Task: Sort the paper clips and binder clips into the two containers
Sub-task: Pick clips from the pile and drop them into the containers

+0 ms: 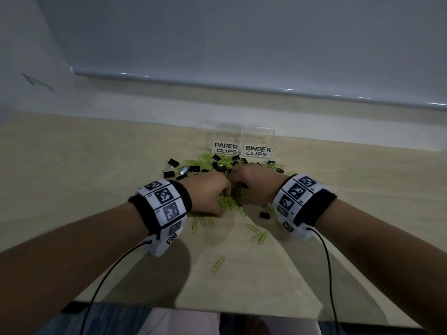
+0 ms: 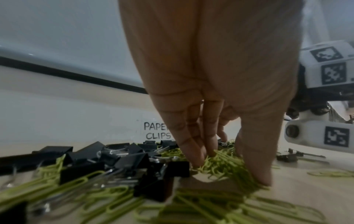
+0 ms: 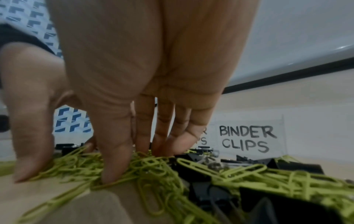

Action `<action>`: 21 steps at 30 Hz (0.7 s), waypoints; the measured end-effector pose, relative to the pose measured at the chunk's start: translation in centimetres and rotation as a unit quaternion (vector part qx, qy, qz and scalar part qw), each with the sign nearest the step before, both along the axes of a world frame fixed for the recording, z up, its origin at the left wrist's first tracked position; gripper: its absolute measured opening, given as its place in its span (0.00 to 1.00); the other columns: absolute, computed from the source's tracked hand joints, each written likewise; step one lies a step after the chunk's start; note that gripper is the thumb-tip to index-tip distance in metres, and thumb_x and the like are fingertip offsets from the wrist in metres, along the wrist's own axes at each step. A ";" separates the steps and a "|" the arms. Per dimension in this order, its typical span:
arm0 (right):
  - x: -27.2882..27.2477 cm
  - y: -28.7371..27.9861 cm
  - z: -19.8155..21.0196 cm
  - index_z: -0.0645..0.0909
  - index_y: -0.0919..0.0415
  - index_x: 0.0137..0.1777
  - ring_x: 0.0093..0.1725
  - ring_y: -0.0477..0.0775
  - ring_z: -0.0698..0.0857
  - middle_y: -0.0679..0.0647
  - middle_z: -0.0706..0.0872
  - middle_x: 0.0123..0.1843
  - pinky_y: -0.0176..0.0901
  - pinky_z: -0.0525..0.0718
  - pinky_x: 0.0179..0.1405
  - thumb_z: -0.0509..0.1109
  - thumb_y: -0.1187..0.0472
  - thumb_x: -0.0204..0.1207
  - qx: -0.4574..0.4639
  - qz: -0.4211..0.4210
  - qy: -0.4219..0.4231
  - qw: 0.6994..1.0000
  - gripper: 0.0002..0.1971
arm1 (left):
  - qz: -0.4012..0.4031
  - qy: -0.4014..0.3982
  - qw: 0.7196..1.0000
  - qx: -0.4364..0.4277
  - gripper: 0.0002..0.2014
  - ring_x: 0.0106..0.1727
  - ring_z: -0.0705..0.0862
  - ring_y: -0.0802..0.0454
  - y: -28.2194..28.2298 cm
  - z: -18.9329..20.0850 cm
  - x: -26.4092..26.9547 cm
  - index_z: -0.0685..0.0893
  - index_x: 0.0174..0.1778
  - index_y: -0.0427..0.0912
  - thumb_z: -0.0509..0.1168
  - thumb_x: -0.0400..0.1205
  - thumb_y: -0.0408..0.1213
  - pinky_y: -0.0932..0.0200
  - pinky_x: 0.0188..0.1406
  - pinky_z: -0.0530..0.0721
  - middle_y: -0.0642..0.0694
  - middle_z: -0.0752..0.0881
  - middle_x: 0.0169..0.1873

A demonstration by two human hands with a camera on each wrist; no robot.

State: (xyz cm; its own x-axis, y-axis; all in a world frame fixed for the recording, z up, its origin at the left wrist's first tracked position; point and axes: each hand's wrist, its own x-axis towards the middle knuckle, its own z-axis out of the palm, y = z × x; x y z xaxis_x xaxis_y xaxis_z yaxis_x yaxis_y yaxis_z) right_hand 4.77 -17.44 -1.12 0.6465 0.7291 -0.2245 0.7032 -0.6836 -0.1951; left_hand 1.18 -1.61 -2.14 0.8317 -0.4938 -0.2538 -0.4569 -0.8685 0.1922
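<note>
A mixed heap of green paper clips [image 1: 227,203] and black binder clips [image 1: 193,169] lies in front of two clear containers, one labelled PAPER CLIPS [image 1: 226,147], the other BINDER CLIPS [image 1: 258,151]. My left hand [image 1: 217,197] and right hand [image 1: 251,187] meet knuckles-up over the heap's near side. In the left wrist view the left hand [image 2: 229,171] pinches a clump of paper clips [image 2: 220,165] between fingers and thumb. In the right wrist view the right hand [image 3: 67,180] digs into paper clips [image 3: 145,168], thumb and index finger closing round a bunch.
Loose paper clips [image 1: 258,235] lie nearer me, one alone [image 1: 217,264]. A single binder clip [image 1: 264,212] sits by my right wrist. Binder clips [image 2: 134,160] crowd left of the left hand. The table's near edge [image 1: 217,308] is below; a wall stands behind the containers.
</note>
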 end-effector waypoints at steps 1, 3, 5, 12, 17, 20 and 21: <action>0.1 0.0 0.0 0.87 0.57 0.54 0.51 0.55 0.83 0.54 0.83 0.53 0.43 0.81 0.47 0.77 0.61 0.65 0.000 -0.006 0.009 1.000 0.16 | 0.003 -0.001 1.000 -0.013 0.19 0.41 0.77 0.52 0.1 0.0 0.1 0.83 0.57 0.41 0.74 0.72 0.44 0.60 0.37 0.73 0.54 0.76 0.37; 0.3 0.0 -0.1 0.87 0.57 0.55 0.51 0.54 0.84 0.54 0.86 0.53 0.40 0.78 0.46 0.75 0.62 0.67 0.002 -0.015 0.023 1.000 0.15 | 0.007 -0.006 1.000 -0.025 0.14 0.39 0.77 0.52 0.2 0.0 0.1 0.84 0.54 0.40 0.72 0.73 0.39 0.61 0.35 0.73 0.54 0.76 0.34; 0.4 0.1 -0.3 0.87 0.59 0.53 0.50 0.56 0.85 0.56 0.88 0.51 0.38 0.75 0.44 0.73 0.63 0.70 -0.006 -0.015 0.018 1.000 0.12 | 0.012 -0.008 1.000 -0.026 0.11 0.37 0.78 0.50 0.4 0.0 0.2 0.84 0.51 0.40 0.70 0.74 0.37 0.60 0.32 0.73 0.52 0.77 0.33; 1.7 -1.3 -0.4 0.87 0.59 0.44 0.39 0.47 0.83 0.50 0.87 0.41 0.36 0.78 0.41 0.73 0.64 0.72 0.095 -0.068 0.042 0.992 0.03 | 0.055 0.028 0.994 -0.094 0.09 0.32 0.75 0.62 1.7 0.4 1.2 0.86 0.51 0.44 0.73 0.75 0.38 0.71 0.26 0.67 0.61 0.75 0.31; 3.0 -2.3 2.1 0.87 0.64 0.41 0.26 0.40 0.82 0.55 0.90 0.36 0.29 0.82 0.29 0.75 0.66 0.72 0.290 -0.194 0.144 0.926 0.02 | 0.134 0.064 0.963 -0.224 0.09 0.34 0.81 0.61 3.6 2.4 2.6 0.87 0.46 0.44 0.77 0.72 0.38 0.67 0.36 0.79 0.55 0.84 0.36; 5.6 -1.5 4.1 0.86 0.65 0.43 0.38 0.50 0.88 0.57 0.91 0.41 0.40 0.90 0.44 0.75 0.66 0.72 0.380 -0.226 0.125 0.888 0.02 | 0.163 0.048 0.937 -0.306 0.08 0.34 0.87 0.57 4.4 4.5 4.6 0.85 0.45 0.41 0.76 0.73 0.35 0.65 0.38 0.86 0.49 0.88 0.38; 6.8 -1.0 4.5 0.86 0.65 0.42 0.39 0.53 0.88 0.59 0.90 0.42 0.44 0.90 0.47 0.75 0.68 0.71 0.413 -0.239 0.116 0.871 0.02 | 0.172 0.037 0.929 -0.325 0.07 0.34 0.88 0.57 4.5 5.1 5.6 0.85 0.45 0.40 0.75 0.74 0.33 0.65 0.39 0.88 0.47 0.89 0.39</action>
State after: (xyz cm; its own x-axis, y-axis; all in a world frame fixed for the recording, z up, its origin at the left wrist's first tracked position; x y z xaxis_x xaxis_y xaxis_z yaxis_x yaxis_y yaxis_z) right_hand 11.54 -18.41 3.39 0.9277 0.3638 0.0838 0.2523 -0.4456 -0.8589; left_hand 6.78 2.88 2.97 0.9610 -0.2703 -0.0575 -0.1381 -0.6497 0.7475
